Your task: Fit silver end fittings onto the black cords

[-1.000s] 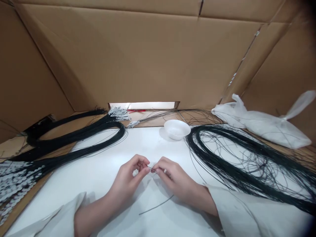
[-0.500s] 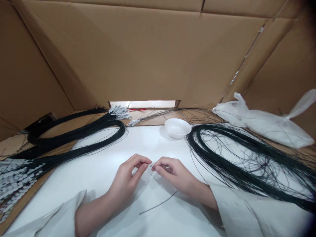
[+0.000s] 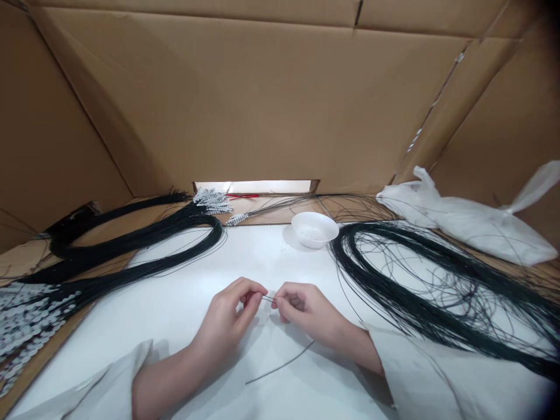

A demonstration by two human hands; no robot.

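Note:
My left hand and my right hand meet over the white table surface, fingertips almost touching. My right hand pinches the tip of a thin dark wire that trails back under its wrist. My left thumb and forefinger are pinched at that tip, holding something too small to name. A small white bowl stands just beyond the hands.
A large loose coil of dark wires lies to the right, and bundled dark wires with white beaded ends to the left. A white plastic bag rests at the far right. Cardboard walls enclose the table.
Both hands have stayed in place at the wire's tip, with only small finger shifts. The trailing wire end has moved slightly.

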